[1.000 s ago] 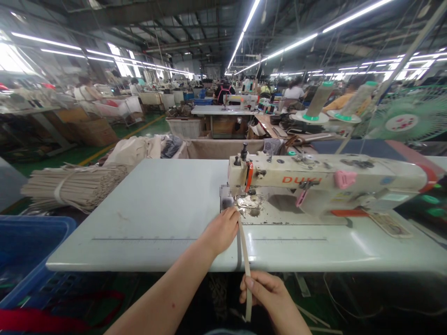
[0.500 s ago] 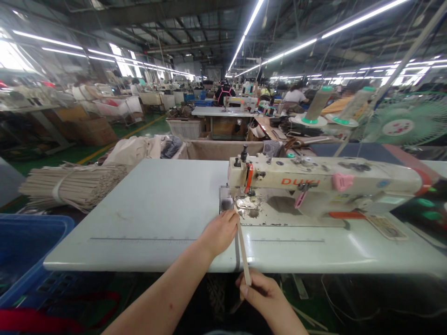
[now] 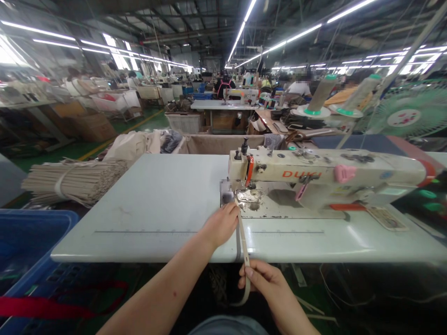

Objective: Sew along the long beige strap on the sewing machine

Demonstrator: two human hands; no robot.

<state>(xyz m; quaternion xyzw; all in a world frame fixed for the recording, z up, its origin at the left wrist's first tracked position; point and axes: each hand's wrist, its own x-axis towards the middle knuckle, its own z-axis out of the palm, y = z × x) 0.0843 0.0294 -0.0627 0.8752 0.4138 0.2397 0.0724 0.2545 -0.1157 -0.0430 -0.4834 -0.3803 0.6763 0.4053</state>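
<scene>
A narrow beige fabric strip (image 3: 243, 235) runs from beneath the presser foot of the sewing machine (image 3: 300, 172) towards me, over the table's front edge. My left hand (image 3: 221, 225) lies on the table just in front of the needle area, its fingers closed together on the strip. Below the table edge, my right hand (image 3: 261, 278) pinches the same strip between thumb and fingers. A small dark mark shows on the strip just above that thumb. The strip's lower end curls down under my right hand. The left hand's fingertips partly cover the strip.
A bundle of beige strips (image 3: 75, 181), tied with a pale band, lies left of the white table (image 3: 150, 200). Nearby stands a blue plastic crate (image 3: 38, 218). Thread cones (image 3: 321, 95) and a green fan (image 3: 405, 116) stand behind the machine. Other people sit farther back.
My view has shifted slightly. The right hand's grip on the strip has changed, and a curled length now shows below it. My left hand stays in front of the needle.
</scene>
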